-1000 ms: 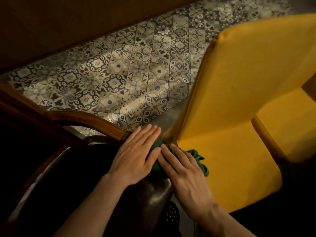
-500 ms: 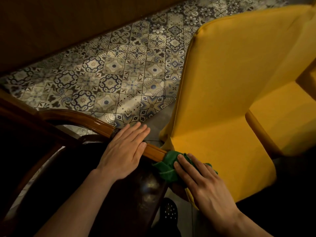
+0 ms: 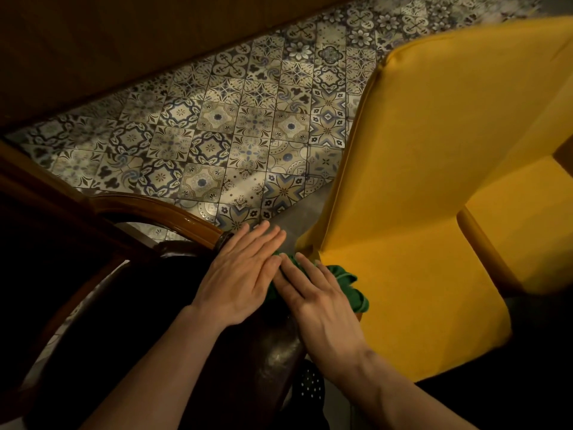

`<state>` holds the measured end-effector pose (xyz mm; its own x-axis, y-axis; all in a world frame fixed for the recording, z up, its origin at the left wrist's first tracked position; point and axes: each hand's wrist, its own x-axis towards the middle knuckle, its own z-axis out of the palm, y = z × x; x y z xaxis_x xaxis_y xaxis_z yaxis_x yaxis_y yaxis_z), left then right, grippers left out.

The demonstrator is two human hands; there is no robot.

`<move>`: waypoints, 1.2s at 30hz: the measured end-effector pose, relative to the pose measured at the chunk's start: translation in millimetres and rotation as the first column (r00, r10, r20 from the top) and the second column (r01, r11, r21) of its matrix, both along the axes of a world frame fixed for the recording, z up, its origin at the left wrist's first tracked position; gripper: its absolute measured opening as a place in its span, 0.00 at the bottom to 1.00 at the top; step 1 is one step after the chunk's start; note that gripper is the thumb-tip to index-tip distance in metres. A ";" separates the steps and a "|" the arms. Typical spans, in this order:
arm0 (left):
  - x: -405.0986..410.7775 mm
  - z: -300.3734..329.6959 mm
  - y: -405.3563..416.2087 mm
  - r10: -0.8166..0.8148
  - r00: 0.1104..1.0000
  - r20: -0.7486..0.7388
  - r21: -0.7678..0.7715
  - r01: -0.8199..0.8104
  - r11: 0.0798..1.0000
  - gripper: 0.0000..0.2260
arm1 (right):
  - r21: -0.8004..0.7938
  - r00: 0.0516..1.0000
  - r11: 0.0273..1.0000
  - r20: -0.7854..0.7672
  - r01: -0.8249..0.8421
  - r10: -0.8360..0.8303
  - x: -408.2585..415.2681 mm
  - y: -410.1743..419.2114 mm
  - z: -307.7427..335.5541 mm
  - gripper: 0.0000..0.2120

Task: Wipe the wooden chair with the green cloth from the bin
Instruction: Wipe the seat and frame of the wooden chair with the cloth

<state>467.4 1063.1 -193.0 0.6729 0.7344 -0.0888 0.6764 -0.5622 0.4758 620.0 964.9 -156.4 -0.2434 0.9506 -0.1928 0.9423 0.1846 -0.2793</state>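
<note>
We see a dim, warm-toned picture. The brightest part is the yellow seat (image 3: 418, 181), evenly lit, with soft blur along its top edge. Pale streaks of light cross the tiles (image 3: 235, 144), and these smear out of focus toward the top right corner. The lower left falls into near-black shadow, where we can make out little of the chair (image 3: 173, 212) beyond a glossy highlight on its curved rail. A dull sheen shows on the dark surface below the hands. Straight lines bow near the edges, as a wide lens gives.
</note>
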 end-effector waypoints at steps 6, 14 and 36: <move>1.7 1.6 1.2 0.013 1.000 -0.007 -0.051 -0.014 0.999 0.26 | -0.035 0.995 0.999 -0.095 -0.011 0.007 16.8 1.6 1.7 0.29; 6.0 29.2 -16.7 0.067 0.997 0.045 -0.059 -0.064 0.996 0.37 | -0.148 0.931 0.971 -0.289 0.190 -0.226 55.7 -18.0 14.6 0.36; 23.1 143.8 -15.4 0.105 0.981 -0.163 0.138 -0.083 0.987 0.20 | 0.056 0.949 0.978 -0.259 0.202 -0.181 60.5 22.5 115.4 0.18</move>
<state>490.5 1047.7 -49.3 0.5840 0.8062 -0.0947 0.7933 -0.5421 0.2772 680.5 987.4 -41.0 -0.0863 0.9938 -0.0695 0.8633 0.0397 -0.5031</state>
